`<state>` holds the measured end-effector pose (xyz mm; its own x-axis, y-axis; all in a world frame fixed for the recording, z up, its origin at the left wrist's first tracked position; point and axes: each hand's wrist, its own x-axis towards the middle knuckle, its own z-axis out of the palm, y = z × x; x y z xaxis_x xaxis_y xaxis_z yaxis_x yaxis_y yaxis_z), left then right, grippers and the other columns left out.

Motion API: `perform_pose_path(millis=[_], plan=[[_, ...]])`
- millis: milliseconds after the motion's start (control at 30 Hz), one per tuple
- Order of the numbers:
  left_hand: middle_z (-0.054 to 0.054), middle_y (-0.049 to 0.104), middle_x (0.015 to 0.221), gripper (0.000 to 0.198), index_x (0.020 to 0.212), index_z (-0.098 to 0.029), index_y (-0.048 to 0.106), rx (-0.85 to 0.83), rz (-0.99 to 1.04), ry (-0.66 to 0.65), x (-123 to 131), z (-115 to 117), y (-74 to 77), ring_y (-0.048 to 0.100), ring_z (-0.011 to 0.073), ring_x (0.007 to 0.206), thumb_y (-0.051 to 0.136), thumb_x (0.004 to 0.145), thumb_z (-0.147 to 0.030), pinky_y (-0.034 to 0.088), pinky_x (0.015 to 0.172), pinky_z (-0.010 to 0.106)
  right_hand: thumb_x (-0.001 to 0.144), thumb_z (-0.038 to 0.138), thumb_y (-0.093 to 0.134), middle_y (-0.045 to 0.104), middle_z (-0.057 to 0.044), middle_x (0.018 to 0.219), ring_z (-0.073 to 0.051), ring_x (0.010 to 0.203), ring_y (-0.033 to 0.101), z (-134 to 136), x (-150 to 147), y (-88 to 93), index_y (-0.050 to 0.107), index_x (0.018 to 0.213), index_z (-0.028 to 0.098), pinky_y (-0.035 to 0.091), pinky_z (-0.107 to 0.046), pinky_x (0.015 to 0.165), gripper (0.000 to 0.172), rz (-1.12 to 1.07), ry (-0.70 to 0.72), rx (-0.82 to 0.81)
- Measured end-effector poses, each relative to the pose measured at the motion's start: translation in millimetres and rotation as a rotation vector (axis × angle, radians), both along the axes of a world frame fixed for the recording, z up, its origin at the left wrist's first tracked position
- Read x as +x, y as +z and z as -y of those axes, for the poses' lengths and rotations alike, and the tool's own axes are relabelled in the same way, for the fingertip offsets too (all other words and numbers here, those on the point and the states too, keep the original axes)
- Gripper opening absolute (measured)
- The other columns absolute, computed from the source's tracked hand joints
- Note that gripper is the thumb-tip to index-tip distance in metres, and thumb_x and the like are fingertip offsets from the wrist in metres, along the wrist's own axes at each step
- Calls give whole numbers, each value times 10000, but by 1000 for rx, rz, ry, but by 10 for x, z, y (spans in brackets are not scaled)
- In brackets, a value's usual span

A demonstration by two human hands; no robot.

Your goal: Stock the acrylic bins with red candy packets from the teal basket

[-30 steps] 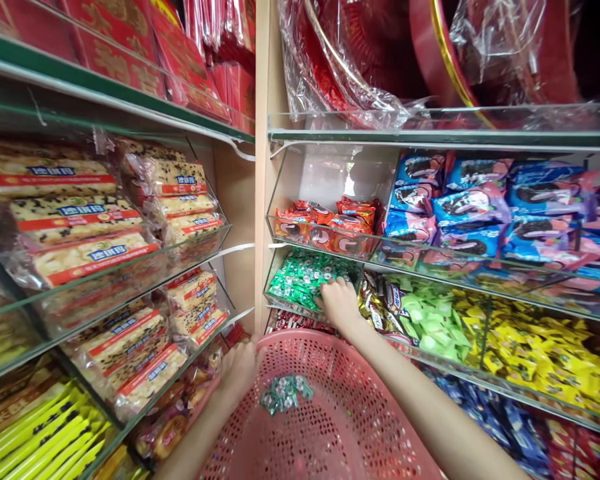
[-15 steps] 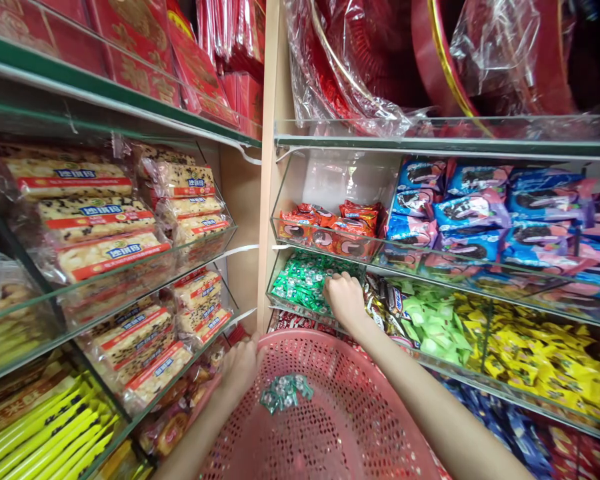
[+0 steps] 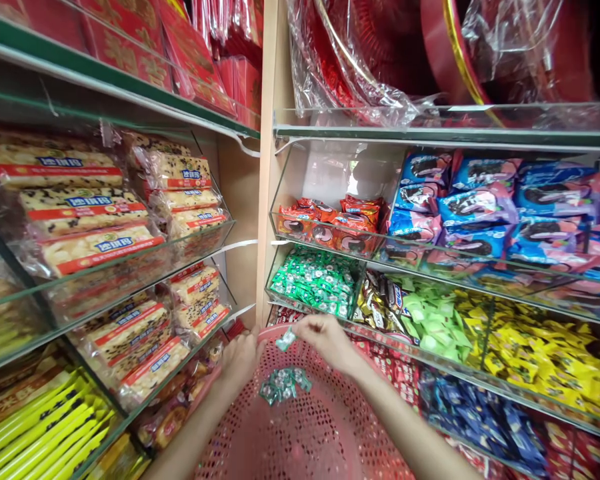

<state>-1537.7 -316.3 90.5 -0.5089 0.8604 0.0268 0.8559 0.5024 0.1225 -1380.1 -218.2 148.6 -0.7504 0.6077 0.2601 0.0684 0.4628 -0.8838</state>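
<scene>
My left hand is closed around the far left rim of a pink perforated plastic basket. Over the basket's far side, my right hand pinches a small green-wrapped candy between thumb and fingertips. A few more green-wrapped candies lie in a little heap inside the basket. Beyond the right hand, a clear shelf bin holds a pile of the same green candies. Brown-wrapped sweets fill the compartment to its right.
Glass shelf edges run close beyond the basket. Light green packets, yellow packets and blue packets sit to the right. Stacked cereal bars line the left shelves. A wooden upright parts the two sides.
My right hand has come from the green candy bin down and left to above the basket, carrying one candy. My left hand keeps its hold on the rim.
</scene>
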Motion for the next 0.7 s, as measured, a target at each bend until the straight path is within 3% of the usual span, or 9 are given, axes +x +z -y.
perform_pose_path(millis=[67, 167, 300, 433, 567, 700], plan=[[110, 619, 964, 387, 1127, -188, 467, 6, -5, -11, 5, -11, -6, 589, 215, 904, 258, 880, -399, 415, 737, 288, 688, 408, 588, 606, 6, 586, -97, 533, 477, 35, -67, -387, 635, 631, 142, 357, -222, 544, 277, 24, 31, -253], [115, 614, 973, 389, 1132, -182, 464, 7, -12, -22, 11, -20, -23, 585, 215, 910, 261, 880, -398, 411, 752, 296, 623, 438, 627, 574, 17, 510, -66, 435, 382, 9, -117, -898, 607, 558, 138, 292, -207, 458, 307, 153, -54, -467], [115, 607, 981, 375, 1106, -181, 476, -16, 10, -9, 22, -19, -45, 582, 208, 912, 279, 876, -403, 410, 760, 297, 601, 477, 628, 578, 10, 508, -59, 414, 378, -30, -90, -1261, 585, 562, 139, 295, -196, 441, 343, 231, -136, -531], [110, 611, 970, 360, 1070, -183, 495, -13, 3, -16, 39, -26, -50, 584, 208, 904, 285, 874, -400, 416, 741, 291, 627, 533, 591, 585, 4, 520, -71, 414, 410, -9, -67, -1392, 581, 600, 144, 324, -202, 449, 390, 273, -159, -494], [114, 620, 949, 386, 1077, -174, 505, -7, -18, -27, 44, -37, -66, 592, 219, 879, 270, 876, -404, 424, 719, 297, 713, 484, 533, 562, 3, 510, -99, 455, 444, 12, -37, -1405, 549, 564, 156, 324, -214, 479, 361, 282, -215, -382], [117, 615, 977, 396, 1124, -178, 488, 5, -14, -23, 39, -46, -74, 584, 207, 910, 277, 876, -402, 417, 755, 286, 798, 343, 480, 590, -13, 583, -130, 577, 515, 80, 30, -1146, 570, 623, 172, 301, -222, 540, 261, 359, -325, 101]])
